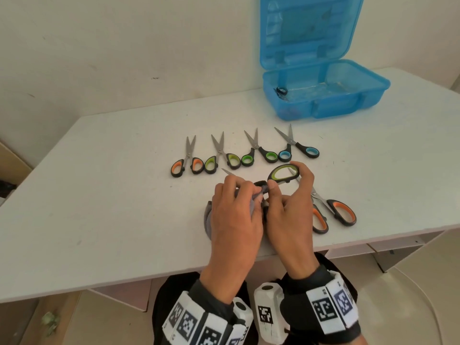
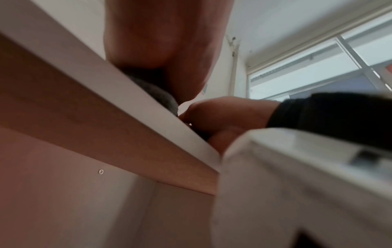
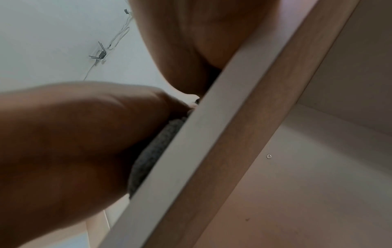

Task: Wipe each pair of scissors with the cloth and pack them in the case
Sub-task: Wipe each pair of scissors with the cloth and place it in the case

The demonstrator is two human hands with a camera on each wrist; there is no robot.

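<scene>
Over the table's front edge, my right hand [image 1: 290, 188] grips the handle of a large pair of scissors with yellow-green loops [image 1: 285, 173]. My left hand [image 1: 245, 191] pinches a grey cloth [image 1: 208, 220] around its blades, and only the blade tip [image 1: 227, 172] pokes out. The rest of the cloth hangs under my left palm onto the table. Both wrist views look up from below the table edge and show the cloth [image 2: 158, 94] [image 3: 152, 154] beneath the hands. The open blue case [image 1: 323, 98] stands at the back right.
Several small scissors lie in a row beyond my hands: orange [image 1: 189, 158], yellow-green [image 1: 221, 155], green [image 1: 258, 151], blue [image 1: 296, 145]. A large orange-handled pair [image 1: 332, 210] lies right of my right hand. The case holds a small dark item [image 1: 281, 91]. White table [image 1: 112, 195], wall behind.
</scene>
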